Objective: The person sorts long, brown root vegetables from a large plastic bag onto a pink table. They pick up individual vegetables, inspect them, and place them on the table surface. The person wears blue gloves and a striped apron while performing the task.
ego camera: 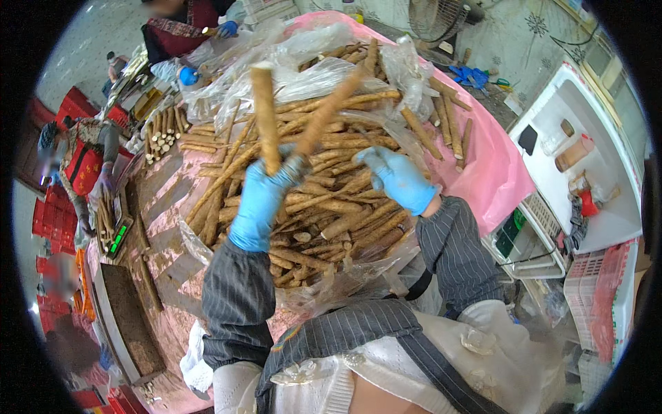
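Note:
My left hand (258, 202), in a blue glove, grips a long brown root (265, 121), probably a yam, held upright with a pale cut end on top. A second, blurred root (328, 116) slants up to the right from the thumb side of the same hand. To the right, my right hand (401, 176), gloved in blue too, hovers over the pile with its fingers curled and nothing visible in them. Below both hands lies a large heap of brown roots (336, 207) on clear plastic sheeting (320, 77).
Cut roots (163, 132) are stacked at the left, near a digital scale (116, 235) bearing roots. Pink sheeting (496, 176) covers the table. A white foam box (615, 129) stands at right. Co-workers (176, 31) (85, 160) are across and left; a fan (437, 20) stands behind.

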{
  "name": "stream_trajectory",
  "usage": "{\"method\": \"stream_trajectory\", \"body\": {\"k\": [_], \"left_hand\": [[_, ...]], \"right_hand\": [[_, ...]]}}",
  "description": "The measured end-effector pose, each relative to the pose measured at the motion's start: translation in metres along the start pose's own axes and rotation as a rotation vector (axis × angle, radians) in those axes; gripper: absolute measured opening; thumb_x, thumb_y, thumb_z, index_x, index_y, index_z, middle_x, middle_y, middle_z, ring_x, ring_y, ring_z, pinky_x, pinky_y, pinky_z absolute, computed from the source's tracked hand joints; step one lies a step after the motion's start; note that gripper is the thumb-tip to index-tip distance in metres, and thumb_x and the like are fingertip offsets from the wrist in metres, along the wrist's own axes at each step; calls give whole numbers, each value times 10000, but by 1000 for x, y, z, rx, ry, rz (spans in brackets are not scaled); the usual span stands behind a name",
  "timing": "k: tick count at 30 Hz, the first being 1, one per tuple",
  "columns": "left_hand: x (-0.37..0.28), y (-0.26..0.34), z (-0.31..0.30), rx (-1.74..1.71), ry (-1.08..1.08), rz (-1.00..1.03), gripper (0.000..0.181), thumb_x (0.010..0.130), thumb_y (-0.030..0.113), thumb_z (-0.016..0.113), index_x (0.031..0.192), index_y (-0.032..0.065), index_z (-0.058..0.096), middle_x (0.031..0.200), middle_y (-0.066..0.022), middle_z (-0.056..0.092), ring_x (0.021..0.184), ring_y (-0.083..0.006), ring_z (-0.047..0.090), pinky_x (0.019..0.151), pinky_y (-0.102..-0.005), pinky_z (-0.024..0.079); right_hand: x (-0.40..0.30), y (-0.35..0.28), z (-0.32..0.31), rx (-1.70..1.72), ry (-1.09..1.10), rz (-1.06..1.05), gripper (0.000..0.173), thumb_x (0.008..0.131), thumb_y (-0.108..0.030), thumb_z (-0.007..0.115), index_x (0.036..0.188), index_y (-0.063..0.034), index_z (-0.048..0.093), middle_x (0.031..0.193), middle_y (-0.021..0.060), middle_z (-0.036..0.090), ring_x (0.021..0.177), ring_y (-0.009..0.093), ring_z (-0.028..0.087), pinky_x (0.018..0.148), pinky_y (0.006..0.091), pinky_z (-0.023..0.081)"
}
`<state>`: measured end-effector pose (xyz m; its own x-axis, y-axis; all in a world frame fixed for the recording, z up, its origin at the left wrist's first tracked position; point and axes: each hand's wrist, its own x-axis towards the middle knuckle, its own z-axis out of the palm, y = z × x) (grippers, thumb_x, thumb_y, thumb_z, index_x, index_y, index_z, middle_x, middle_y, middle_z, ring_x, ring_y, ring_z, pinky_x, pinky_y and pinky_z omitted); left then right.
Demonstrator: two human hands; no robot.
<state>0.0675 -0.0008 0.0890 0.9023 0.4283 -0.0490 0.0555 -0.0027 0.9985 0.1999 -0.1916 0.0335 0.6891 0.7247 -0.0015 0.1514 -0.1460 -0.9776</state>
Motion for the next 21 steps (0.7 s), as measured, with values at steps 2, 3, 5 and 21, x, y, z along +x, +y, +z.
{"method": "stream_trajectory", "body": {"k": [2,3,5,21], "left_hand": [[9,0,-21,-26,60,57,256,882,162,620,1071,-10,599,846,-37,646,761,-112,598,670,-229,482],[10,-1,-22,-2,58,55,263,882,164,622,1075,-13,598,848,-37,647,760,-108,596,666,-228,479],[7,-3,-26,45,71,47,277,881,167,625,1084,-19,596,852,-37,647,757,-101,592,660,-227,474],[-22,18,-97,-758,222,521,414,909,277,569,1252,80,446,876,-8,530,831,-146,529,779,-298,494]], "right_hand": [[-1,10,3,5,129,-56,362,960,-339,475,1092,-19,577,718,10,556,601,93,497,565,252,431],[-4,5,5,-2,176,-158,358,960,-338,475,1091,-22,579,718,9,555,600,92,502,563,252,431],[-14,-20,7,-11,255,-363,350,960,-336,475,1089,-29,582,718,9,554,597,90,511,560,251,432],[2,9,89,-36,-418,-200,561,839,-251,675,1309,-32,461,1077,76,623,955,122,584,782,255,483]]}}
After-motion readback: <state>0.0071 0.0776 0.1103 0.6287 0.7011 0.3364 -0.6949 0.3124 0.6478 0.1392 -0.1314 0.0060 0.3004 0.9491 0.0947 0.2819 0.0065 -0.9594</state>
